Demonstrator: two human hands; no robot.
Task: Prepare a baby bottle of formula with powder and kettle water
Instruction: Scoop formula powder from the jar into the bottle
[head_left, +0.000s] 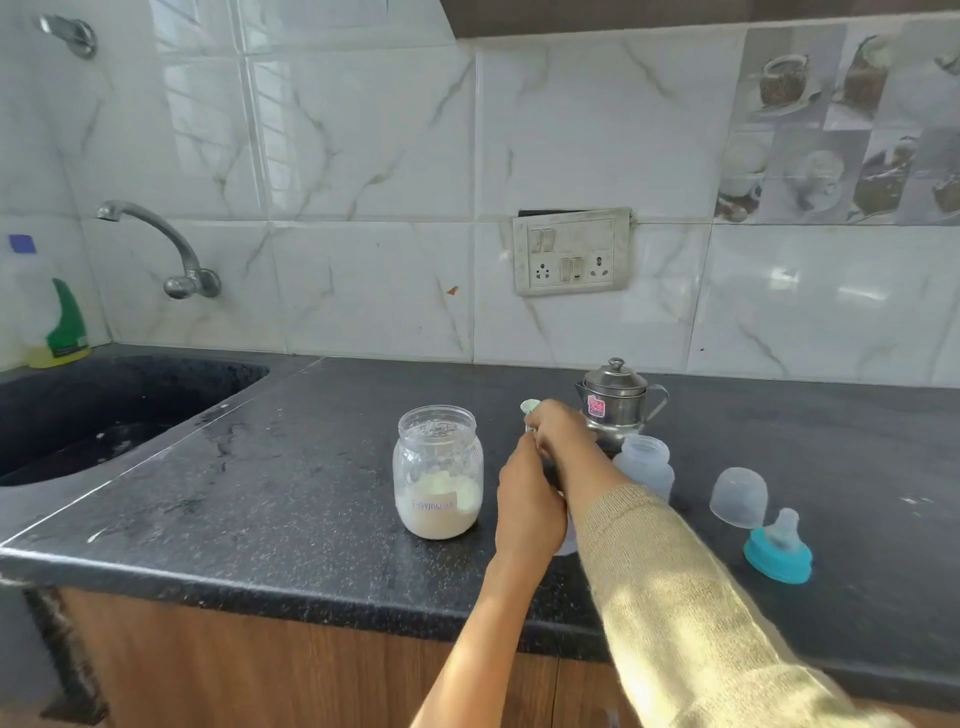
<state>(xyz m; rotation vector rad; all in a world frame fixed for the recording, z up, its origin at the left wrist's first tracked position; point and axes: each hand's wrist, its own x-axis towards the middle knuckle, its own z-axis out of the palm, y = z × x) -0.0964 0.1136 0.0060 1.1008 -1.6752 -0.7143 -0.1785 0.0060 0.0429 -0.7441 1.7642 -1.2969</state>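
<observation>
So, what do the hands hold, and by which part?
The right hand pinches a small scoop by its handle. What the left hand holds cannot be told.

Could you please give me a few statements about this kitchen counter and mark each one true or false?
1. The powder jar has no lid on. True.
2. The teat is screwed onto the baby bottle. False: it lies apart on the counter, and the bottle is open.
3. The kettle has its lid on. True.
4. The right hand is empty. False: it holds a small scoop, with the left hand beside it.
</observation>
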